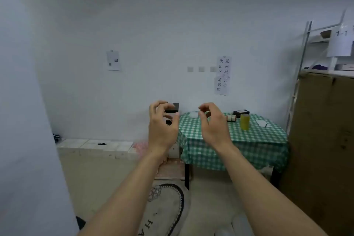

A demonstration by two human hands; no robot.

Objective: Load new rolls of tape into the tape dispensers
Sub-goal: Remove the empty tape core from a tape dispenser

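Two empty hands, left hand [162,130] and right hand [214,128], below shelf label [341,40] "1-1".

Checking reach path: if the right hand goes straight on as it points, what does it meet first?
Probably the small white object on the green-and-white checked tablecloth, just beyond the right hand and its fingertips. Depth is unclear from one view.

A table [220,140] draped in green-checked cloth carries a stack of yellow tape rolls [245,121], smaller tape rolls [231,118], a black box [241,113] and a white card [263,123].
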